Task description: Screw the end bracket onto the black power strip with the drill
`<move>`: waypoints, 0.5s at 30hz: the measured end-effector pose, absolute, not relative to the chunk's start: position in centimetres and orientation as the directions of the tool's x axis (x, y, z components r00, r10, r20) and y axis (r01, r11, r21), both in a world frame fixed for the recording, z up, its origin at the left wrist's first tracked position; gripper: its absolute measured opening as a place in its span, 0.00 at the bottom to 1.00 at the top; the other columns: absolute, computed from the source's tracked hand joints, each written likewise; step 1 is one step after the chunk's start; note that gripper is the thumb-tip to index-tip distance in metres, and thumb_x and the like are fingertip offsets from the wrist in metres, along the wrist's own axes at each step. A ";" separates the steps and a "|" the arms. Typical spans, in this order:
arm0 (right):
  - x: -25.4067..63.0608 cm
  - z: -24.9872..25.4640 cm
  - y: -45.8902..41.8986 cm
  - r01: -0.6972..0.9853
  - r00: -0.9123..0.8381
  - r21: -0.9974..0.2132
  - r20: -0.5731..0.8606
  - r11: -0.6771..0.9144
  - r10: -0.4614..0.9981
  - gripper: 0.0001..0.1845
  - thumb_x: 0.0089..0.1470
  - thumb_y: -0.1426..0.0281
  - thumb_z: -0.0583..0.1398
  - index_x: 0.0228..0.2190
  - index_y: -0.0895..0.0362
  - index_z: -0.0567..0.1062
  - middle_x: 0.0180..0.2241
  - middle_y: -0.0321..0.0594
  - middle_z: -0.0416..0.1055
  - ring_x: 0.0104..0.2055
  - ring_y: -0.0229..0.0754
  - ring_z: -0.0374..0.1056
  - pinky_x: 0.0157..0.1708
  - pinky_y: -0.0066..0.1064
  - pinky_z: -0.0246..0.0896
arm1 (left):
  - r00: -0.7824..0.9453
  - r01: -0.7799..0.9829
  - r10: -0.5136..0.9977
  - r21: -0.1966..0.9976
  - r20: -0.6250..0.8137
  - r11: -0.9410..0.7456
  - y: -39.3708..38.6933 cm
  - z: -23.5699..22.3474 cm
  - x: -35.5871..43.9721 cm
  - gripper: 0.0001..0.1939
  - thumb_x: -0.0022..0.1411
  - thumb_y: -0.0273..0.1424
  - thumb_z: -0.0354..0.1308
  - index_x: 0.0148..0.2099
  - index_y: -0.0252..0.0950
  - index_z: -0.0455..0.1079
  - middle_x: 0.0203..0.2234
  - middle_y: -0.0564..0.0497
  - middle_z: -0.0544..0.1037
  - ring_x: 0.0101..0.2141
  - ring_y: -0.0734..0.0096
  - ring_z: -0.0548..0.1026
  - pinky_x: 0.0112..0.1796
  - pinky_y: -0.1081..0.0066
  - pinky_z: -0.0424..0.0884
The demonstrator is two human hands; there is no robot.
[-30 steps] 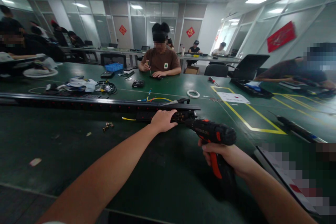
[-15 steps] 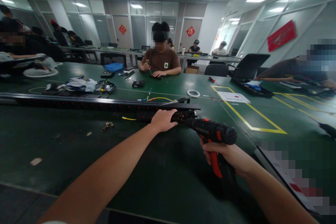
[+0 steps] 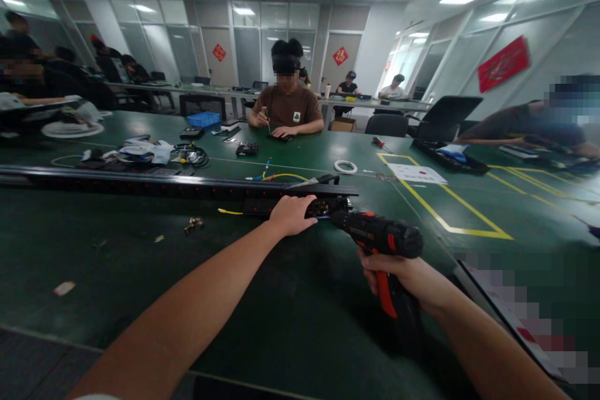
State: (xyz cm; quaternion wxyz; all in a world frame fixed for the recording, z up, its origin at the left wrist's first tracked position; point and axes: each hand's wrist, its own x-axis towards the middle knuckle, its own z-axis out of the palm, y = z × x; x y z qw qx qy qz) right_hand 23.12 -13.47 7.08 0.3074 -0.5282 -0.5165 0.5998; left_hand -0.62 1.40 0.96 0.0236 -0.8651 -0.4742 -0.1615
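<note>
Glass-walled room around you, co-worker in brown beyond your hands. Green worktop spans under and past both. Long black rail lies just ahead of your left hand, long axis left-right, most of it off to that hand's left. Black unit lies parallel along the rail's near side; your left hand clasps it from above and is the nearer one. Your right hand is wrapped round the drill, nose aimed left and away toward the unit's right end. Too dark to tell if the tip touches. Brass screws loose, left of your left hand.
</note>
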 end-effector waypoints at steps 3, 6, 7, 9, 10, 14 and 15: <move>23.1 7.2 -13.5 0.187 -0.266 -0.942 -0.321 -0.278 0.909 0.15 0.44 0.61 0.68 0.30 0.56 0.73 0.20 0.34 0.71 0.23 0.41 0.68 0.27 0.32 0.64 | 0.494 0.831 0.814 0.108 0.305 -0.545 1.4 1.0 -0.6 0.32 0.65 0.49 0.60 0.66 0.41 0.63 0.51 0.43 0.80 0.50 0.49 0.78 0.51 0.55 0.69; 23.2 7.2 -13.4 0.191 -0.259 -0.939 -0.329 -0.286 0.908 0.14 0.45 0.61 0.68 0.30 0.56 0.73 0.20 0.34 0.72 0.23 0.41 0.68 0.27 0.32 0.64 | 0.493 0.831 0.817 0.116 0.301 -0.544 1.4 1.0 -0.6 0.32 0.65 0.49 0.60 0.66 0.41 0.63 0.51 0.43 0.80 0.50 0.49 0.78 0.52 0.55 0.68; 23.2 7.2 -13.4 0.194 -0.261 -0.938 -0.331 -0.287 0.907 0.14 0.45 0.61 0.68 0.30 0.56 0.73 0.20 0.34 0.72 0.23 0.41 0.68 0.27 0.32 0.64 | 0.493 0.831 0.817 0.119 0.299 -0.544 1.4 1.0 -0.6 0.32 0.65 0.49 0.60 0.66 0.41 0.63 0.51 0.43 0.80 0.50 0.49 0.78 0.52 0.55 0.68; 23.2 7.1 -13.3 0.195 -0.269 -0.939 -0.328 -0.283 0.905 0.14 0.45 0.61 0.67 0.29 0.56 0.73 0.20 0.34 0.72 0.23 0.41 0.68 0.27 0.32 0.65 | 0.490 0.832 0.820 0.121 0.295 -0.541 1.3 1.1 -0.6 0.33 0.65 0.49 0.60 0.66 0.41 0.63 0.51 0.43 0.80 0.51 0.49 0.78 0.52 0.55 0.68; 23.2 7.0 -13.3 0.195 -0.273 -0.940 -0.327 -0.281 0.905 0.14 0.45 0.61 0.67 0.29 0.56 0.73 0.20 0.34 0.72 0.23 0.41 0.68 0.27 0.33 0.65 | 0.489 0.834 0.822 0.121 0.291 -0.539 1.3 1.1 -0.6 0.33 0.65 0.49 0.60 0.66 0.41 0.63 0.51 0.43 0.80 0.51 0.49 0.78 0.52 0.55 0.68; 23.2 7.0 -13.3 0.186 -0.270 -0.939 -0.332 -0.289 0.904 0.14 0.44 0.60 0.68 0.29 0.55 0.73 0.20 0.34 0.71 0.23 0.41 0.68 0.27 0.33 0.65 | 0.491 0.833 0.821 0.120 0.291 -0.540 1.4 1.1 -0.6 0.32 0.65 0.49 0.60 0.66 0.42 0.63 0.51 0.44 0.80 0.50 0.49 0.78 0.52 0.55 0.68; 23.2 7.0 -13.3 0.185 -0.268 -0.939 -0.332 -0.290 0.904 0.15 0.43 0.60 0.68 0.29 0.56 0.73 0.20 0.34 0.71 0.22 0.41 0.68 0.27 0.33 0.65 | 0.491 0.832 0.819 0.119 0.296 -0.542 1.4 1.1 -0.6 0.32 0.65 0.49 0.60 0.66 0.42 0.63 0.51 0.44 0.80 0.50 0.49 0.78 0.52 0.55 0.68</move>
